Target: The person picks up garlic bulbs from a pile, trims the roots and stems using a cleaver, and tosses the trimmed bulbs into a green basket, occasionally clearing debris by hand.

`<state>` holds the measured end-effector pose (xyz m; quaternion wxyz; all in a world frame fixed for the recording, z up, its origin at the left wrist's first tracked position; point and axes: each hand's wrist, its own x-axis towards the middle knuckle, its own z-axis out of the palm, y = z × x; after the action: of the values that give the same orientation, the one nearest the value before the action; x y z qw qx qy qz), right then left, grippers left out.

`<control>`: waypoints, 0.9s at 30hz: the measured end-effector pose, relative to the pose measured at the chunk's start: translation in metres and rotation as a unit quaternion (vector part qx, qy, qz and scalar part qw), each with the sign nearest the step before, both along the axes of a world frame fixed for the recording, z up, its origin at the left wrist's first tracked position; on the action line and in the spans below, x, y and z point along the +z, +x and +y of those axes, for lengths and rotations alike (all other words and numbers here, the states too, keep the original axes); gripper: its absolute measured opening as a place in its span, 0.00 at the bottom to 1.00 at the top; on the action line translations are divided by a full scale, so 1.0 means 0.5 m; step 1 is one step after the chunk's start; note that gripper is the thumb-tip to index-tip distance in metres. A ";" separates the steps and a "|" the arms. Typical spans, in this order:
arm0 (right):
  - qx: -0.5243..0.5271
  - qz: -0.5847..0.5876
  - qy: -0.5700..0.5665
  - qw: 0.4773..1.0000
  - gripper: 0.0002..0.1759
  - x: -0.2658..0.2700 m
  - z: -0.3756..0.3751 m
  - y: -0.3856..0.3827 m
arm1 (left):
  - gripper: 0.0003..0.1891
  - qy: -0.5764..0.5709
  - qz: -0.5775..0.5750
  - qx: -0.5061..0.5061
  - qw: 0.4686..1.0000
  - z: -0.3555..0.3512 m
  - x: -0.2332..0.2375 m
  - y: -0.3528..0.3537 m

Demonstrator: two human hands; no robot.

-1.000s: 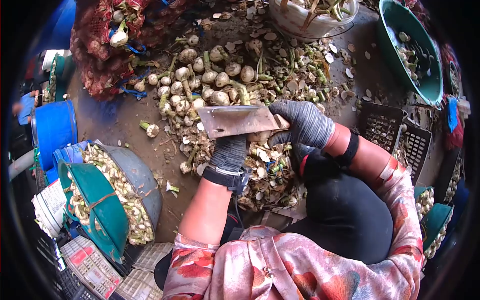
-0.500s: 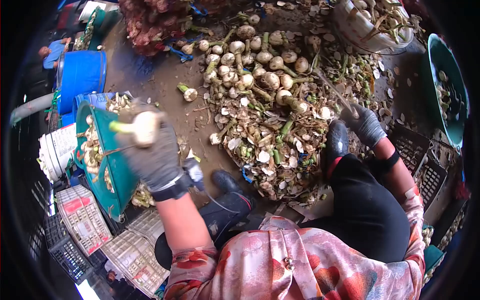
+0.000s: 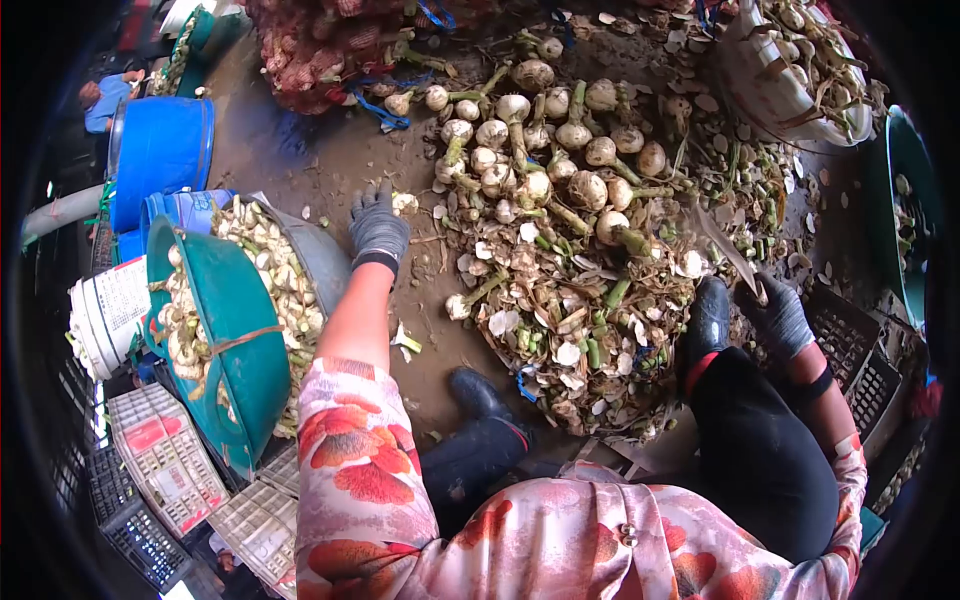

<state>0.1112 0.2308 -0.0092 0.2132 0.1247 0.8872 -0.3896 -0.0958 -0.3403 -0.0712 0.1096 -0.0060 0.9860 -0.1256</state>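
My left hand, in a grey glove, reaches forward over the wet floor with its fingers apart, beside a small bulb. My right hand, also gloved, is closed round the handle of a knife, its blade pointing up and left over the trimmings. Between the two hands lies a heap of white bulbs with green stems. Nearer my boots, cut stems and peelings cover the floor.
Left are a green basin of bulbs, a blue barrel and crates. Red net sacks lie ahead. A white bucket and a green tub stand right. Another person is far left.
My left hand has moved forward from near the green basin, and the bulb it held is no longer in it. The knife stays in my right hand. The view has shifted left.
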 end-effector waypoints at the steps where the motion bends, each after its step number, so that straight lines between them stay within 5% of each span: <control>1: 0.004 0.004 0.010 1.000 0.15 -0.006 0.010 0.006 | 0.37 -0.053 -0.067 -0.010 0.996 0.003 -0.008 -0.012; 5: -0.004 -0.038 0.021 0.999 0.14 0.026 0.013 0.000 | 0.36 -0.148 -0.151 -0.151 0.966 -0.011 -0.059 -0.060; 8: 0.009 -0.025 0.026 0.999 0.14 0.037 -0.001 -0.018 | 0.32 -0.078 -0.268 0.002 0.960 0.042 -0.005 -0.084; 10: 0.031 -0.004 0.013 0.999 0.17 0.029 -0.005 -0.024 | 0.32 0.254 -0.220 0.055 0.940 0.034 -0.033 -0.053; 12: 0.050 0.012 0.012 0.999 0.19 0.051 -0.041 -0.045 | 0.35 0.558 -0.157 0.096 0.809 0.037 -0.060 -0.012; 14: 0.097 0.050 -0.014 0.994 0.22 0.054 -0.070 -0.060 | 0.39 0.824 -0.195 0.254 0.468 0.147 -0.035 0.080; 16: 0.170 0.036 -0.010 0.985 0.22 0.082 -0.102 -0.084 | 0.45 0.879 -0.188 0.242 0.366 0.321 0.093 0.159; 18: 0.191 0.048 -0.001 0.980 0.23 0.092 -0.123 -0.089 | 0.54 0.869 -0.257 0.286 0.312 0.387 0.101 0.213; 22: 0.119 0.067 -0.085 0.987 0.20 0.086 -0.116 -0.071 | 0.51 0.884 -0.320 0.292 0.175 0.497 0.127 0.263; 27: 0.110 0.122 -0.069 0.984 0.19 0.077 -0.076 -0.040 | 0.39 0.862 -0.301 0.155 0.376 0.554 0.151 0.279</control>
<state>0.0911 0.1928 0.0294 0.1529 -0.0370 0.8858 -0.4366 0.0439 -0.0633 0.0045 0.3628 -0.0227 0.4452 0.8183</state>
